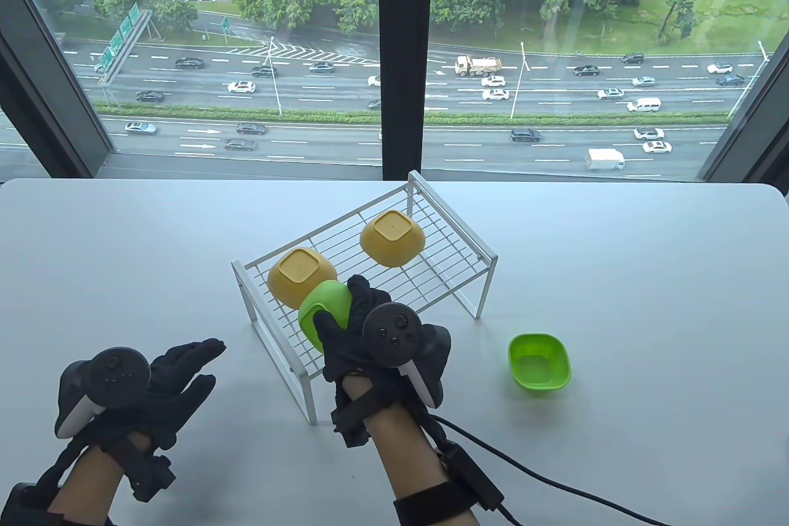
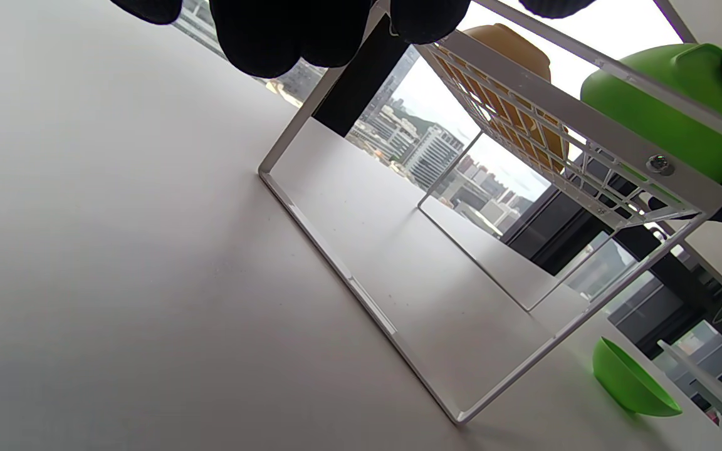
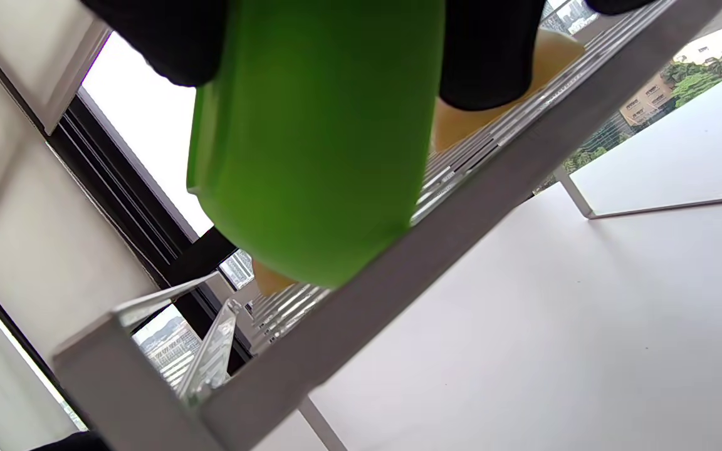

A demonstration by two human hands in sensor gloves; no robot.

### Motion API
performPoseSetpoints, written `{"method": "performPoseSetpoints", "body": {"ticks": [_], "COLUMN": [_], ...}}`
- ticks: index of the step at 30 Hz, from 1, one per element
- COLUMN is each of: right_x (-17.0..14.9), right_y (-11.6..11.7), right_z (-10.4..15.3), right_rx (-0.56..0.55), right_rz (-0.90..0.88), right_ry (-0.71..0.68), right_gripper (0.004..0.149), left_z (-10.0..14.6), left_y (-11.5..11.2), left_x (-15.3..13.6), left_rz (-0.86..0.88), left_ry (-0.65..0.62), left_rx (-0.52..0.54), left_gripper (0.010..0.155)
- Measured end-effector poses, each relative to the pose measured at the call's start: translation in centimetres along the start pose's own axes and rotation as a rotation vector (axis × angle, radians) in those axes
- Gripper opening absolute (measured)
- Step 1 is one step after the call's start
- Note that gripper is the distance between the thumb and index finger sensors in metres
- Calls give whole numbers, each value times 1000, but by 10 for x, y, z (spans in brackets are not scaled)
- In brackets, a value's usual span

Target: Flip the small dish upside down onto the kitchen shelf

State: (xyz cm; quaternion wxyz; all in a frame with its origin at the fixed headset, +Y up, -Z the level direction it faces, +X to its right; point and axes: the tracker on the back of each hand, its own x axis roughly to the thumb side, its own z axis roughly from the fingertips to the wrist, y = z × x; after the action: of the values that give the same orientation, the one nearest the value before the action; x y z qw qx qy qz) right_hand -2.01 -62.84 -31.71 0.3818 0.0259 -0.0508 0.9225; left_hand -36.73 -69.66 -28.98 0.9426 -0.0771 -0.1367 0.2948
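Gripped in the right hand (image 1: 363,328) over a white wire shelf (image 1: 431,261) — a glossy, rounded-square green dish (image 1: 323,304); left hand (image 1: 166,378) relaxed, fingers loose.

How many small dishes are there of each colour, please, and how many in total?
Yellow dishes: 2, both upside down on the wire shelf: one, the other.
Green dishes: 2: one gripped by the right hand over the shelf, one upright on the table.
Total: 4 dishes.
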Motion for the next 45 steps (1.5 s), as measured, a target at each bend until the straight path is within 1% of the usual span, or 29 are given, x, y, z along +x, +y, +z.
{"method": "performPoseSetpoints", "body": {"ticks": [2,5,8,10,13,14,15,16,19,21,22,24,25,27,28,31,34,37,40,42,45], "right_x": [-3,-7,-6,-7,-7,-9,-9,-9,-8,-10,-13,-16,-21,-26,-30,-39,-49,-63,-83,-99,-122], "right_y": [1,4,6,9,12,13,14,13,12,9,5,-2,-10,-20,-31,-53,-74,-93,-115,-126,-137], "right_z": [-4,-12,-16,-17,-18,-18,-19,-18,-18,-17,-14,-10,-5,0,6,19,30,39,48,52,57], "right_rx": [24,121,101,121,110,104,99,88,104,67,11,-41,-71,-84,-120,-163,-172,-214,-285,-286,-298], "right_rz": [-7,-19,36,43,59,95,89,89,79,65,32,-14,-31,-25,-9,1,26,74,194,254,247], "right_ry": [51,128,125,137,136,142,128,134,133,116,78,16,-14,-70,-109,-152,-150,-147,-151,-111,-47], "right_gripper": [78,79,78,76,70,72,70,71,70,69,69,69,69,69,68,67,67,66,59,57,58], "left_z": [0,0,0,0,0,0,0,0,0,1,1,1,1,1,1,0,0,1,1,1,0], "left_y": [0,0,1,1,1,2,2,2,2,2,3,3,4,4,4,4,4,4,3,2,0], "left_x": [0,0,0,0,0,-1,-1,-1,-1,-1,-1,-2,-2,-2,-2,-2,-1,-1,-1,-1,-1], "left_rz": [1,0,5,8,11,13,16,18,18,20,23,25,26,25,24,24,18,13,9,5,-6], "left_ry": [0,-1,2,2,2,1,1,1,1,1,1,2,3,3,3,3,2,4,9,12,17], "left_rx": [-1,-1,0,0,1,2,2,1,0,0,1,3,4,4,4,4,3,3,1,-3,-13], "left_gripper": [67,67,67,67,67,67,67,67,67,67,67,67,67,67,67,67,67,67,67,67,67]}}
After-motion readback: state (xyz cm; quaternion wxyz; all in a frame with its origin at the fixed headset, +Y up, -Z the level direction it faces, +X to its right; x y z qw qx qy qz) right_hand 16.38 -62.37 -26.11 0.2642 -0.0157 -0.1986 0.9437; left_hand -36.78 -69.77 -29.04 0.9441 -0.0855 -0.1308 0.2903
